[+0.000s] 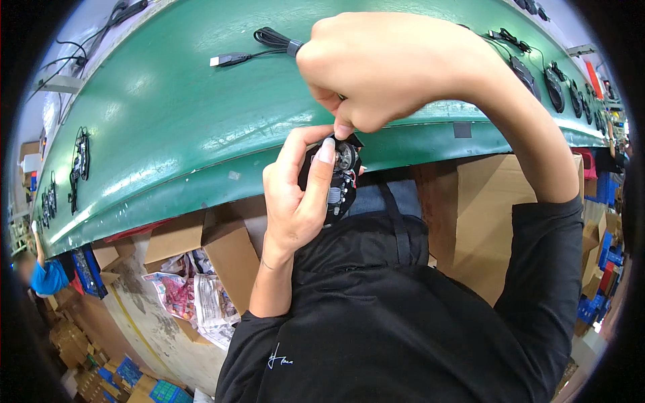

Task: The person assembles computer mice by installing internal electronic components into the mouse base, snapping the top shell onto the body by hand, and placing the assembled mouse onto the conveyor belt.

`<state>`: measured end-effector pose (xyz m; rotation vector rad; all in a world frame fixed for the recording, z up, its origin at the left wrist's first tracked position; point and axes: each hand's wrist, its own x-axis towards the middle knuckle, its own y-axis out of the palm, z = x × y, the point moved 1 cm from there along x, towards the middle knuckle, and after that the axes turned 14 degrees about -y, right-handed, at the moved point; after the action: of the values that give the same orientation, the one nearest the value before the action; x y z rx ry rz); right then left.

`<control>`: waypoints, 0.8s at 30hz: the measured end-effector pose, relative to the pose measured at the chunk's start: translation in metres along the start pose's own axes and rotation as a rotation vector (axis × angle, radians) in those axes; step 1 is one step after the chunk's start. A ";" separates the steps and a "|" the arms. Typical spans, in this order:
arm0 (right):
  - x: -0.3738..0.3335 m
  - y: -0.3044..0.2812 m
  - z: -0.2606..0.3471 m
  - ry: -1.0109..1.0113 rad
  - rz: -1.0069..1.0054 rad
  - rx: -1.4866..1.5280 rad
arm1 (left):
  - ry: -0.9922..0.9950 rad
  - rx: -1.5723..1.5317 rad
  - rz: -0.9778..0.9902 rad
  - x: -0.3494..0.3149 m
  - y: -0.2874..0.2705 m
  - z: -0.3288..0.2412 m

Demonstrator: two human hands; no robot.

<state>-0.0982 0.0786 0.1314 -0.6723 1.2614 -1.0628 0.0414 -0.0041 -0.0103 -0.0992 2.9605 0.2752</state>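
1. Computer mouse (347,195), black, casing open: clear round part, silver coil-like piece and thin red wires exposed. Held above the lap, just off the near edge of the green workbench (175,144).
2. Left hand (295,195): wrapped around the mouse from its left side, thumb pressed along the top, index finger bent toward the upper end. Remaining fingers mostly hidden beneath; cannot tell their spread.
3. Right hand (366,80): arched over from the right, wrist bent, fingers curled in. Thumb and fingertip pinching at the mouse's upper end; cannot tell exactly what is between them.
4. Beyond the right knuckles, on the bench: coiled black cable (269,39), strapped, with USB plug (228,59) pointing left.
5. Farther right on the bench: row of black wired mice (553,89). Far left: dark cabled bundles (80,161).
6. Below the bench: cardboard box (232,258) with crumpled newspaper (195,289) at left; larger cardboard box (487,221) at right.
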 end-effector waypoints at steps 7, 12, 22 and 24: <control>-0.006 0.035 -0.015 0.060 -0.387 0.571 | 0.011 -0.294 -0.027 0.001 0.002 -0.005; -0.007 0.076 -0.013 0.075 -0.799 0.931 | 0.011 -0.351 -0.035 0.000 -0.003 -0.006; -0.012 0.050 0.004 0.110 -0.759 0.774 | 0.029 -0.181 -0.098 -0.002 0.000 -0.001; -0.012 0.049 0.006 0.109 -0.746 0.647 | 0.045 -0.150 -0.119 0.000 0.001 0.001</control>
<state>-0.0796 0.1078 0.0945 -0.5825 0.6634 -2.0258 0.0416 -0.0025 -0.0111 -0.3027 2.9593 0.4847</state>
